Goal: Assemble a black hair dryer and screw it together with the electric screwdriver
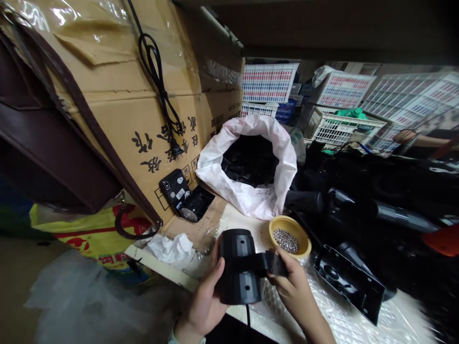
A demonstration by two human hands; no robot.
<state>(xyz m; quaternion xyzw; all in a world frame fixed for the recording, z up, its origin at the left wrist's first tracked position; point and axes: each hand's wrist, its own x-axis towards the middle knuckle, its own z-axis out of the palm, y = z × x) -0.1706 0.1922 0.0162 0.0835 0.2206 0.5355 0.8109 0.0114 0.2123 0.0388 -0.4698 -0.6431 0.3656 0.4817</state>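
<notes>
Here the person's left hand (206, 306) is wrapped round the near-left side of a black cylinder (238, 285), thumb lying along its edge. The right hand (296, 286) pinches the outer end of a black curved band (270, 263) that crosses the cylinder's side; whether the band is fixed to it cannot be told. The two hands are apart from each other, one on either side of the cylinder, which is held above the near edge of the worktop. A thin black cord (248, 315) hangs from its lower end.

Just beyond the right hand stands a yellow bowl (306, 246) with small metal screws (286, 240) in it. Behind the bowl, a white sack (211, 165) with a rolled-down rim holds dark parts. To the right, an open black shell (349, 279) lies with its hollow side up, near clear bubble wrap (333, 313).

On the left, crumpled white tissue (172, 247) lies near the worktop's edge, and a phone (174, 188) leans against a cardboard carton (143, 110). A looped black cable (156, 71) hangs down the carton's face. Farther off are stacked plastic crates (268, 81).
</notes>
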